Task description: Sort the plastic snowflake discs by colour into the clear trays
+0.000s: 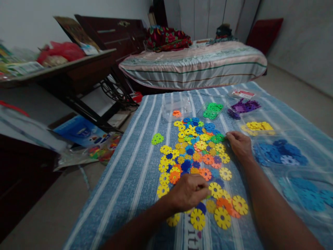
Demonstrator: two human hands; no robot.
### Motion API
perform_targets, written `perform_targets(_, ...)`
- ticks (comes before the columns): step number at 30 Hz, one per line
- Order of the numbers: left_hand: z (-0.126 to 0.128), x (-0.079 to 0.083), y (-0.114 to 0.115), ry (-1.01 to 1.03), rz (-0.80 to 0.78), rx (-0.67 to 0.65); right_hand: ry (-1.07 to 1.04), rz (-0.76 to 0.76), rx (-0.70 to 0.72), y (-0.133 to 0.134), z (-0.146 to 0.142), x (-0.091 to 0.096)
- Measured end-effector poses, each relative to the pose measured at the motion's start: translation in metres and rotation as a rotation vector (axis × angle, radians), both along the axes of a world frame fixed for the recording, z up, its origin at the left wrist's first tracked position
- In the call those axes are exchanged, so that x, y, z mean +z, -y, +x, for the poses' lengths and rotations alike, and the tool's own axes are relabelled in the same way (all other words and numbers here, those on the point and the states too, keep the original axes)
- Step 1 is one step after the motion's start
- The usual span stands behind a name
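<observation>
Notched plastic discs lie in a loose, overlapping spread on the striped blue cloth. Among them are a yellow disc [198,219], an orange disc [205,174] and a dark blue disc [186,165]. My left hand [191,192] is closed low over the near part of the spread, its fingers curled; a bit of light green shows by the fingertips. At the right edge of the spread, my right hand [239,145] is closed, fingertips pressed together beside some green discs [218,138]. Whatever either hand pinches is mostly hidden.
Clear tubs stand along the back and right, holding orange discs [177,113], green discs [213,110], purple discs [246,106], yellow discs [260,126] and blue discs [275,151]. Light green discs [157,139] lie apart at left. A bed [195,66] stands beyond.
</observation>
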State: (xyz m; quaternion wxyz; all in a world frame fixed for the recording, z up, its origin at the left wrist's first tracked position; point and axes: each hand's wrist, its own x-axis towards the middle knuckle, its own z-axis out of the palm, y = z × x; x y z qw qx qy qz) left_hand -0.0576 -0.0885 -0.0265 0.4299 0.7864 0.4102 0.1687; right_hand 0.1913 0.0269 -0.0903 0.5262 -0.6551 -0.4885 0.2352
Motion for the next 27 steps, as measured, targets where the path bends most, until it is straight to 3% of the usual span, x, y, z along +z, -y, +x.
perform_targets(3, -0.016, 0.001, -0.021, -0.007, -0.008, 0.211, 0.017, -0.007, -0.002, -0.001, 0.0, -0.001)
perform_targets(15, -0.115, 0.006, -0.124, 0.092, 0.235, 0.958, -0.025, -0.008, 0.007, -0.001, -0.004, 0.001)
perform_targets(18, -0.137, 0.004, -0.138, -0.051, 0.349, 1.037, -0.016, -0.005, 0.016, -0.001, -0.003, 0.0)
perform_targets(22, -0.158, -0.007, -0.139, -0.298, 0.532, 1.058, -0.011, 0.005, 0.028, -0.002, -0.002, -0.002)
perform_targets(27, -0.16, -0.025, -0.127, -0.302, 0.52, 1.035, -0.025, -0.003, 0.014, -0.002, -0.003, -0.003)
